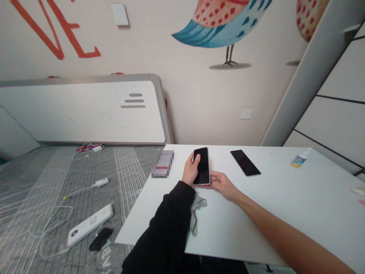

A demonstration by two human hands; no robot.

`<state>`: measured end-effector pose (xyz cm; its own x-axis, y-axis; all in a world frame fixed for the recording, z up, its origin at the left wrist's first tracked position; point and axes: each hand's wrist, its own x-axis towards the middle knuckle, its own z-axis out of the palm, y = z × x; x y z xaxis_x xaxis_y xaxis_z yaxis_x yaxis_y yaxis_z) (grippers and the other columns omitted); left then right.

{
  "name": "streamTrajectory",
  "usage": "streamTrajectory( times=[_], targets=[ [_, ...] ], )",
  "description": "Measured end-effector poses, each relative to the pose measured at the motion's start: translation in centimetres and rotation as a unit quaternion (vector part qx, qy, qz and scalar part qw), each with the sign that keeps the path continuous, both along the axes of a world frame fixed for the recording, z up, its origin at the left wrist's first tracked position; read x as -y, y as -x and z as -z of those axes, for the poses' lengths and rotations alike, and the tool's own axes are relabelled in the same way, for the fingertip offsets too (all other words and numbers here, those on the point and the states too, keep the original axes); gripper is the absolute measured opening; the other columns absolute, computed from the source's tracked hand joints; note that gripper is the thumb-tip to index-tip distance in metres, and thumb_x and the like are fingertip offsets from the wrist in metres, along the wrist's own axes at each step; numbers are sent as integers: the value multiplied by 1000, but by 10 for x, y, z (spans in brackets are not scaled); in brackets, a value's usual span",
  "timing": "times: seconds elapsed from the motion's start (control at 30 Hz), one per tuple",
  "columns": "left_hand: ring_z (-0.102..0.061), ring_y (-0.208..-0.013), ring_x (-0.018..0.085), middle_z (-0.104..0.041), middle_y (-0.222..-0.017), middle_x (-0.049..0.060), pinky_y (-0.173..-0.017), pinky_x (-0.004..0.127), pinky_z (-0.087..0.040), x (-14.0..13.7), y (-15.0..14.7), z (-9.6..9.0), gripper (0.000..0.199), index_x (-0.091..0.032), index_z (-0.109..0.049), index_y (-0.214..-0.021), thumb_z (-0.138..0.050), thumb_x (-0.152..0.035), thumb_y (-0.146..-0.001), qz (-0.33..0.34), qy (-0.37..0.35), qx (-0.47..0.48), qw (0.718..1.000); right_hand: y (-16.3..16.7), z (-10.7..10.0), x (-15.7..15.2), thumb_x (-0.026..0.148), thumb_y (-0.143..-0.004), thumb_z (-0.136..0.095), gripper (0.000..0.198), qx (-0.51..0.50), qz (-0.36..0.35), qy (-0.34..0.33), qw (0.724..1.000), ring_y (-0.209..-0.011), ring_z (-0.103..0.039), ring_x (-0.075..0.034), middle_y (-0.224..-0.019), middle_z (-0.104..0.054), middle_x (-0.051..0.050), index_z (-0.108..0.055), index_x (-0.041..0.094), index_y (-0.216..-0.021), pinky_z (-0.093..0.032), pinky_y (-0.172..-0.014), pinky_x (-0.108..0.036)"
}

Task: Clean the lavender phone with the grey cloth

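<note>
A smartphone (203,167) with a dark screen and a pale pinkish case edge is held over the white table (228,224). My left hand (190,170), in a black sleeve, grips its left side with the thumb over the screen. At the lower right corner, the fingers of my right hand (222,185) close on the phone's edge; the fingertips are partly hidden behind it. A grey cloth (196,213) lies crumpled on the table beside my left forearm. To the right rests a second dark-screened phone or small tablet (245,163).
A small spray bottle (300,158) with a blue and yellow label stands at the table's right. A blurred-out flat item (163,164) lies on the left edge. On the grey bedding are a white power strip (90,225), a black object (100,239) and a charger with cable (102,182).
</note>
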<state>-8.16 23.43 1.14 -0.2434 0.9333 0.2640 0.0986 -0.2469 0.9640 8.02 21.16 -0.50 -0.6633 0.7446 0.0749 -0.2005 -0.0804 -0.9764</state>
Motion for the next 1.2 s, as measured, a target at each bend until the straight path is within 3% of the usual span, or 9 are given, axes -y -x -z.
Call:
streamTrajectory(
  times=[0.13, 0.27, 0.47, 0.57, 0.7, 0.87, 1.0, 1.13, 1.2],
  targets=[
    [-65, -111, 24, -65, -125, 11, -100, 49, -52, 0, 1, -1, 44, -17, -59, -129, -55, -50, -100, -30, 7, -22, 999, 2, 2, 0, 31, -76, -76, 40, 12, 22, -9, 1000, -107, -72, -27, -113, -76, -10, -71, 17, -114, -54, -103, -46],
    [-51, -133, 29, -55, -137, 15, -116, 49, -35, 6, 0, -3, 63, -18, -42, -148, -58, -48, -96, -85, 10, -74, 994, 4, 4, 0, 35, -78, -76, 35, 19, 50, -22, 998, -107, -71, -27, -113, -75, -9, -70, 18, -108, -55, -100, -45],
    [-55, -130, 33, -52, -136, 16, -112, 45, -40, 24, -12, -3, 97, -16, -34, -156, -77, -50, -77, 9, 25, -152, 988, 2, 8, -6, 47, -79, -78, 37, 16, 97, -40, 994, -101, -72, -28, -101, -76, -10, -66, 19, -101, -54, -102, -47],
    [-51, -136, 34, -53, -139, 20, -116, 48, -36, 26, -12, -5, 102, -12, -24, -160, -74, -49, -79, 49, 25, -162, 985, -2, 8, -9, 43, -77, -79, 31, 19, 103, -51, 993, -93, -72, -26, -94, -75, -8, -65, 20, -92, -55, -99, -46],
    [-39, -148, 31, -43, -156, 21, -123, 45, -28, 26, -8, -13, 102, -10, -18, -161, -71, -45, -82, 91, 5, -163, 982, -6, 6, -12, 36, -77, -77, 24, 18, 99, -69, 993, -89, -71, -23, -90, -74, -5, -65, 19, -89, -55, -96, -43],
    [-46, -144, 28, -46, -156, 18, -120, 42, -35, 27, -4, -21, 97, -13, -22, -161, -70, -38, -81, 120, -22, -184, 975, -8, 1, -16, 35, -76, -78, 24, 21, 89, -80, 993, -88, -71, -22, -91, -75, -5, -69, 18, -91, -56, -92, -40],
    [-51, -136, 32, -53, -146, 19, -116, 47, -38, 27, 3, -24, 100, -14, -19, -161, -70, -31, -77, 80, -37, -250, 964, -24, -10, -26, 45, -78, -81, 36, 22, 83, -80, 993, -99, -72, -27, -103, -77, -10, -75, 16, -99, -54, -95, -42],
    [-60, -118, 34, -58, -131, 17, -102, 47, -48, 31, 11, -27, 105, -19, -19, -162, -72, -30, -73, 78, -28, -354, 932, -55, -19, -46, 53, -87, -72, 46, -1, 151, -61, 987, -114, -69, -29, -129, -70, -11, -72, 23, -122, -49, -105, -46],
    [-63, -113, 34, -58, -130, 15, -96, 45, -51, 34, 13, -29, 105, -22, -18, -163, -72, -31, -73, 90, -21, -402, 911, -68, -19, -55, 53, -88, -70, 47, -11, 163, -51, 985, -116, -69, -28, -131, -70, -10, -71, 24, -126, -49, -107, -47]
  ],
)
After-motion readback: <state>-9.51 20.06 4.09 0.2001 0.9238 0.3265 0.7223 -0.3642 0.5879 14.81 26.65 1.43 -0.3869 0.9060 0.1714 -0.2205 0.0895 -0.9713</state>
